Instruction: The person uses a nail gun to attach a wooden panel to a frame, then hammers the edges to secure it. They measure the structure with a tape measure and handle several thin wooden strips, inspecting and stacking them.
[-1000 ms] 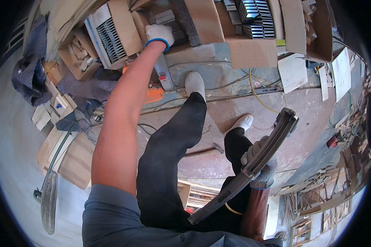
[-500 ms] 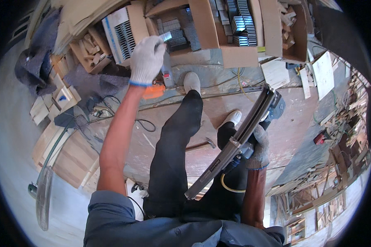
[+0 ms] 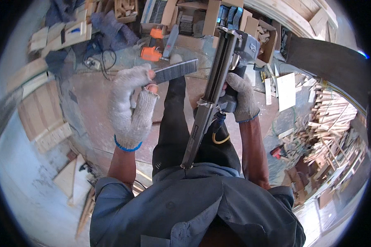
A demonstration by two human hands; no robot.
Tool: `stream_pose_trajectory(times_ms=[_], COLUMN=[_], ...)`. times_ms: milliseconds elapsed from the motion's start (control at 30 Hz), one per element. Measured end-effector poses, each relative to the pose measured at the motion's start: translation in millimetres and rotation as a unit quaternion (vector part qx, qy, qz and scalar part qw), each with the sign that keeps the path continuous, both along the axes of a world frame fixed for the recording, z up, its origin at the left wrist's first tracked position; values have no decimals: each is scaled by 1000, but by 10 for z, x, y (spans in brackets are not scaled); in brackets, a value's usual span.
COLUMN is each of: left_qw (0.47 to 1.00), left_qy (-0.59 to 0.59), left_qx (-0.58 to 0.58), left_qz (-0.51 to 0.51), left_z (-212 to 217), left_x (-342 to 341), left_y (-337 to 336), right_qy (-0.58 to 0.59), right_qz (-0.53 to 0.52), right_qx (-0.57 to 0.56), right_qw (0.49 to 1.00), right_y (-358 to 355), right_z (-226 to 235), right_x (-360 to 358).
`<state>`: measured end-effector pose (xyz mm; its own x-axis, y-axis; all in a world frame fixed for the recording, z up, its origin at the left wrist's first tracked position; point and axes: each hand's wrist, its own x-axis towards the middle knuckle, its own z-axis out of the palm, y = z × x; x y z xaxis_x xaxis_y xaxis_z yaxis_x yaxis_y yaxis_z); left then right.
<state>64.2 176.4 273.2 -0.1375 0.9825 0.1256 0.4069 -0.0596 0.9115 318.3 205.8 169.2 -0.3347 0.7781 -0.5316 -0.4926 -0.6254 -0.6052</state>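
A grey strip of staples (image 3: 176,71) sticks out from my gloved left hand (image 3: 132,105), pinched between thumb and finger. Its far end points toward a pneumatic staple gun (image 3: 206,109), with a gap between them. My right hand (image 3: 244,96), also gloved, is wrapped round the gun's handle. The gun stands tilted in front of me, its long magazine channel facing up and its lower end near my waist. A yellow air hose (image 3: 221,140) hangs from the gun's fitting.
Cardboard boxes (image 3: 212,16) with staple strips stand at the far side. An orange-and-grey tool (image 3: 151,53) lies before them. Wood offcuts (image 3: 332,127) are heaped at the right, and plywood panels (image 3: 41,109) lean at the left. Cables (image 3: 105,64) lie on the floor.
My left hand has come back from the boxes toward me, now with the staple strip in clear view. The staple gun has shifted left and stands more upright in my right hand.
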Motion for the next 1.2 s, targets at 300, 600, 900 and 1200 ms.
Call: stream_pose_trajectory(times_ms=[300, 600, 900, 1200], left_qw=[990, 978, 943, 871], left_qy=[35, 81, 46, 44], left_qx=[-8, 8, -31, -48], left_qz=[134, 194, 328, 487], left_z=[669, 1100, 1186, 1121], left_x=[63, -65, 401, 916], left_y=[-1514, -2917, -4210, -5039], right_qy=[-13, 6, 16, 15], right_qz=[150, 268, 329, 421], right_qx=[-6, -4, -10, -61], right_qw=[989, 963, 944, 905], right_y=[-943, -2000, -3426, -4209], right_z=[763, 1071, 1172, 1267], right_x=[-352, -644, -582, -471])
